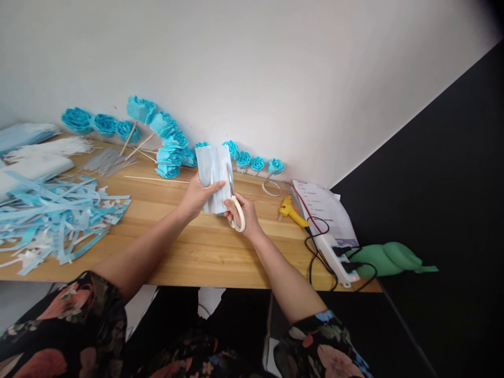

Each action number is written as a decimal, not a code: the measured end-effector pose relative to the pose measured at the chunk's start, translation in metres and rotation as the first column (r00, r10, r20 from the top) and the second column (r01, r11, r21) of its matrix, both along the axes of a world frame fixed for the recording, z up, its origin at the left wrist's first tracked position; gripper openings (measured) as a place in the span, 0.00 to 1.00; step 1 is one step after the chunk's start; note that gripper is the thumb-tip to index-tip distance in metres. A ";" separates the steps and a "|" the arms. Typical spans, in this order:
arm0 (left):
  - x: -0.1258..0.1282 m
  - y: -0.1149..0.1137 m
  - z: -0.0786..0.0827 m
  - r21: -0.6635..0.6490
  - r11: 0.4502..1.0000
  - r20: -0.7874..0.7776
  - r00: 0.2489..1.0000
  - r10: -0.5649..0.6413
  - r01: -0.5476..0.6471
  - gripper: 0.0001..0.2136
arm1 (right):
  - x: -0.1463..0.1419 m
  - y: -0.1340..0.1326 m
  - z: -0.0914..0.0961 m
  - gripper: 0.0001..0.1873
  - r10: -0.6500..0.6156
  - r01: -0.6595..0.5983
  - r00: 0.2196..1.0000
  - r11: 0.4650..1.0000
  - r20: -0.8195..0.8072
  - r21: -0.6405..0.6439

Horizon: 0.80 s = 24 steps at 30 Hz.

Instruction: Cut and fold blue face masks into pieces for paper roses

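Observation:
A light blue pleated face mask point(212, 167) is held upright over the table by my left hand point(200, 195), thumb across its front and fingers behind. My right hand point(243, 214) grips white-handled scissors point(238, 216). The scissors' blades point up along the mask's right edge; whether they are parted is hard to see. Behind the mask, blue crepe-like flowers point(171, 139) on thin sticks stand or lean by the wall, some partly covered by the mask.
Cut blue and white strips point(74, 220) are heaped at the left, near stacked white sheets point(35, 170) and thin wires point(108, 161). To the right lie a tape roll point(272, 188), a yellow glue gun point(292, 211), a power strip point(333, 257) with black cords and a green object point(388, 258).

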<state>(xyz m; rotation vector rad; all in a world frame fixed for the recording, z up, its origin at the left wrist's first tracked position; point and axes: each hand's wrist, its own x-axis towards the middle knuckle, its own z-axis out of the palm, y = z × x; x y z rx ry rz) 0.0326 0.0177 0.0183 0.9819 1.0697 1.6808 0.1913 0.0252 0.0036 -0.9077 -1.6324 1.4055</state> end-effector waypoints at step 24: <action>-0.010 0.002 0.005 0.011 0.995 -0.060 0.993 0.102 -0.101 0.29 | 0.004 -0.002 0.006 0.28 0.085 -0.089 0.994 0.995 0.072 0.051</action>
